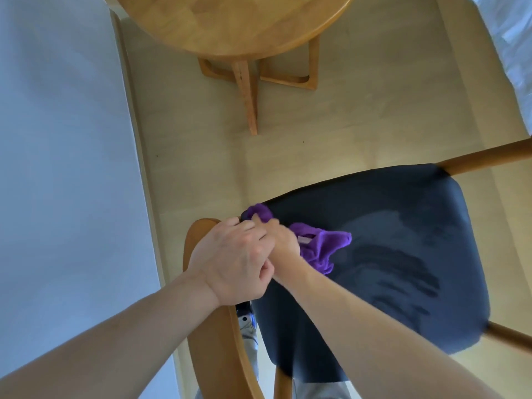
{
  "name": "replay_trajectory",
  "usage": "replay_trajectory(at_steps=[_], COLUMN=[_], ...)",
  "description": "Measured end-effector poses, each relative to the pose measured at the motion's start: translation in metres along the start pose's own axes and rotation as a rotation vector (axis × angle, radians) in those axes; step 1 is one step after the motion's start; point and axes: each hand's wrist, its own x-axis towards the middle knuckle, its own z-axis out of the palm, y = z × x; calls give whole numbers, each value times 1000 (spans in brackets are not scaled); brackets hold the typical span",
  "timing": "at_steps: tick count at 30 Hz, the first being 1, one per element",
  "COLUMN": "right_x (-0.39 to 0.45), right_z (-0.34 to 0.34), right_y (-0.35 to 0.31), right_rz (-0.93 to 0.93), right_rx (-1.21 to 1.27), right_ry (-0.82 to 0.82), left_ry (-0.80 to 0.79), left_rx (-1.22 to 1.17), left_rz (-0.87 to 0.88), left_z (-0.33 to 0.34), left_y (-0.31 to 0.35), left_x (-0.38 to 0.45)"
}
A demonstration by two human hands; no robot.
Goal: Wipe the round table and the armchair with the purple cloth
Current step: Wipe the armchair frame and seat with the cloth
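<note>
Pale wood-look floor (359, 116) fills the room btw a light wall on the left and white bedding at the far right edge. At top sits the round honey-coloured wooden counter (230, 21) on its crossed legs, well apart from where I'm working. Nearer me is the armchair w/ dark navy upholstered seat (403, 226) and curved light-wood arms; streaky darker patches on the seat look like damp wipe marks, so I judge most of the cushion is done.

The crumpled purple microfibre cloth (322, 246) lies on the seat's front-left corner, just beside the wooden armrest (207, 341). My right hand (283, 240) has its fingers clenched into the cloth, a purple tuft poking out ahead of them. My left hand (239, 260) sits over the armrest end, touching the right hand; its fingers are curled, but whether they pinch cloth or grip wood I can't tell.

Step in hand, my guess: wiping the seat edge/corner & moving onto the armrest. To do it well:
- re-bunch the cloth so a flat pad faces down, not a loose tail
- steady the chair w/ the left hand
- run along the seam, then wrap the cloth round the armrest & follow its curve.
</note>
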Motion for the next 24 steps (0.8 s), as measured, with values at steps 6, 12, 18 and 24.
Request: replay_trajectory(at_steps=[6, 12, 18, 24], right_x=[-86, -26, 23, -56], right_z=[40, -6, 9, 37], right_y=[15, 45, 18, 46], right_rz=[-285, -130, -58, -273], right_rx=[-131, 126, 0, -157], right_ry=[-221, 173, 134, -34], left_ry=[-28, 49, 111, 157], left_rx=[42, 97, 120, 113], left_rz=[-36, -36, -123, -422], left_z=[4, -1, -3, -4], left_y=[-1, 0, 3, 3], left_x=[-1, -1, 1, -2])
